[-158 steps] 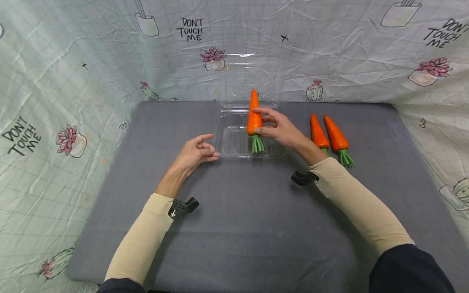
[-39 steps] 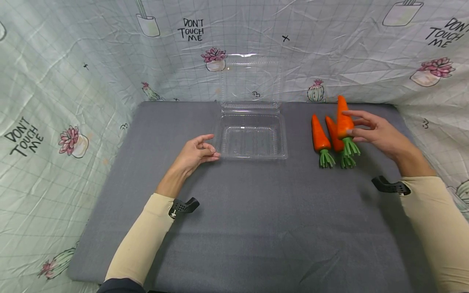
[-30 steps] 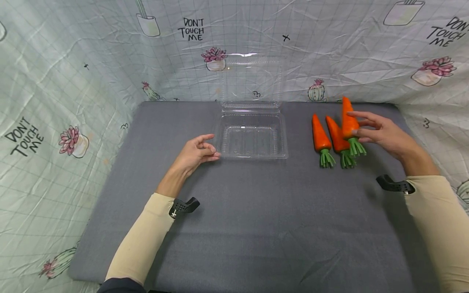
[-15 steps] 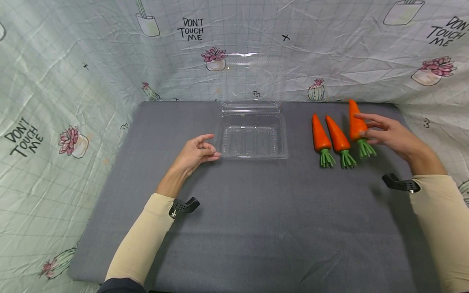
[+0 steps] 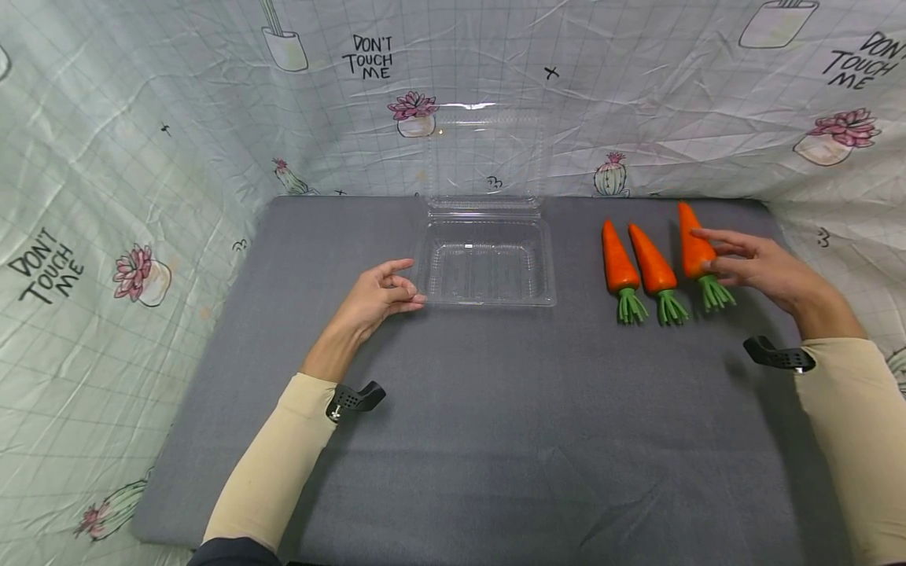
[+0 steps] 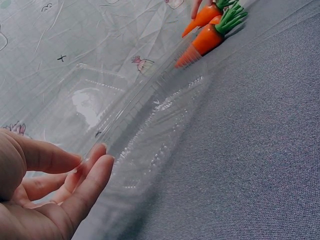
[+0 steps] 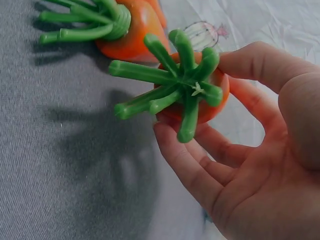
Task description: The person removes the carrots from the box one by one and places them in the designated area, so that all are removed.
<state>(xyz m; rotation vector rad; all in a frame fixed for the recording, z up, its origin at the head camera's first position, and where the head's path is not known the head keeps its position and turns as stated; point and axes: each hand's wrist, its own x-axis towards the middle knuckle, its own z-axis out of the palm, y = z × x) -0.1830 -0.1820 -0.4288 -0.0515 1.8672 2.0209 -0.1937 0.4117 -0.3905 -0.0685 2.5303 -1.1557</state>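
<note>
My right hand (image 5: 782,279) grips an orange carrot (image 5: 693,248) with green stalks, tip pointing away. Its shadow falls on the cloth in the right wrist view, where fingers and thumb wrap the carrot's body behind the stalks (image 7: 187,92). Left of it, two more carrots lie side by side, one in the middle (image 5: 653,263) and one on the far left (image 5: 620,263). A clear plastic container (image 5: 548,267) stands at the centre back, its lid (image 5: 488,145) raised. My left hand (image 5: 375,299) pinches the container's left rim between thumb and fingers.
A grey cloth-covered table (image 5: 481,409) carries everything. Behind it and at both sides hangs a pale printed curtain (image 5: 637,86), close to the container's lid and the table's back edge.
My right hand has carried the carrot from over the container to the right of the other two, and lowered it there. The left hand has stayed at the container's rim.
</note>
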